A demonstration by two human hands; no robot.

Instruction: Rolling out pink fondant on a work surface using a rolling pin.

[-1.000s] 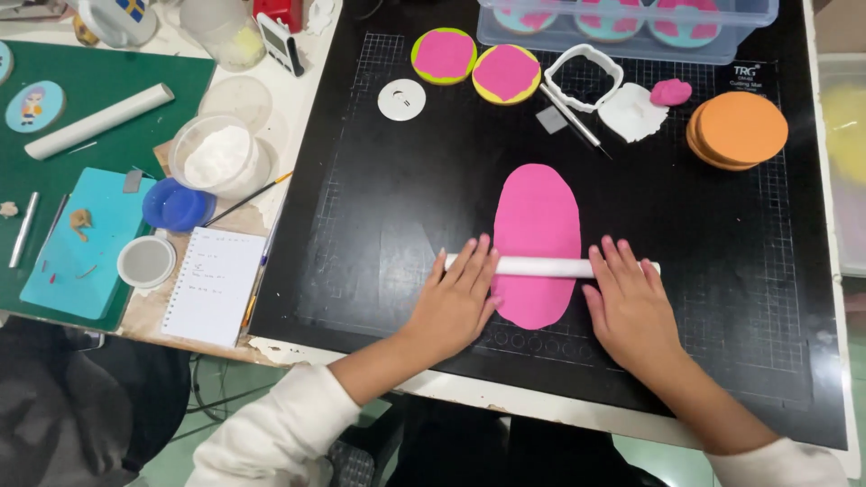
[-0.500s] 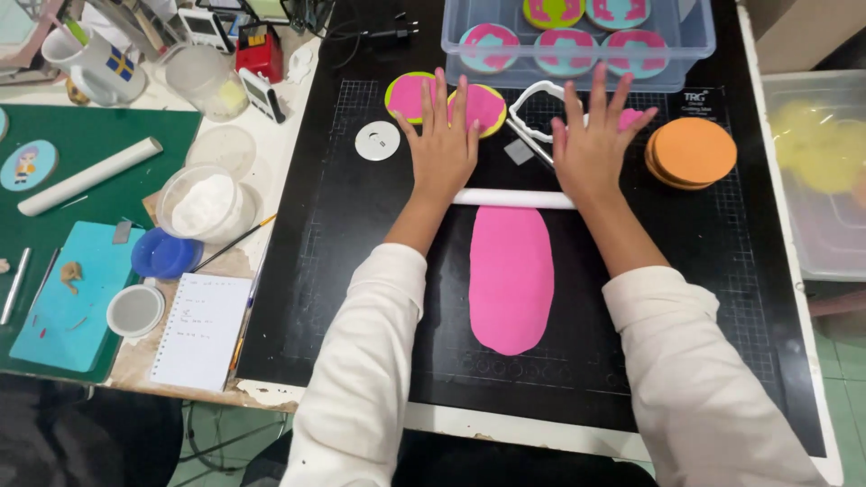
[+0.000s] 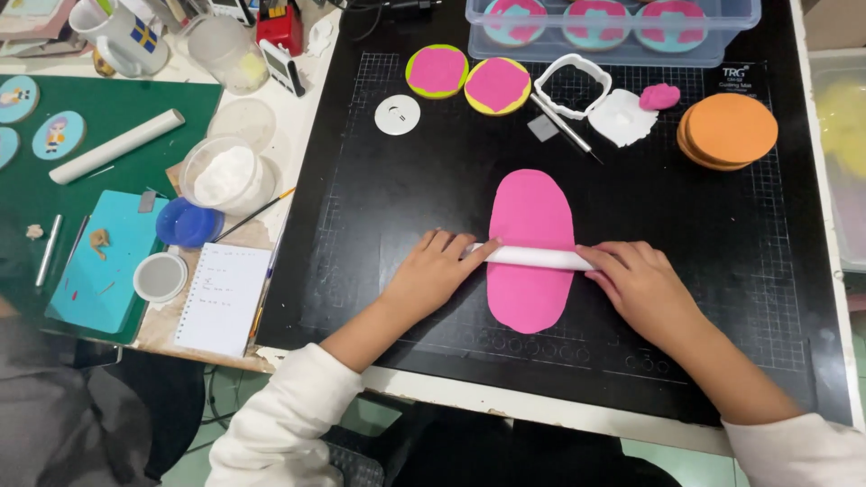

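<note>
Pressing flat, both spread hands, left hand (image 3: 433, 275) and right hand (image 3: 642, 287), roll the stiff white roller (image 3: 530, 258) across the soft, easily dented pink sheet (image 3: 530, 212).

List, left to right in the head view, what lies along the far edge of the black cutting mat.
White disc → green-rimmed pink round → yellow-rimmed pink round → white cookie cutter → small pink lump → stack of orange discs.
</note>
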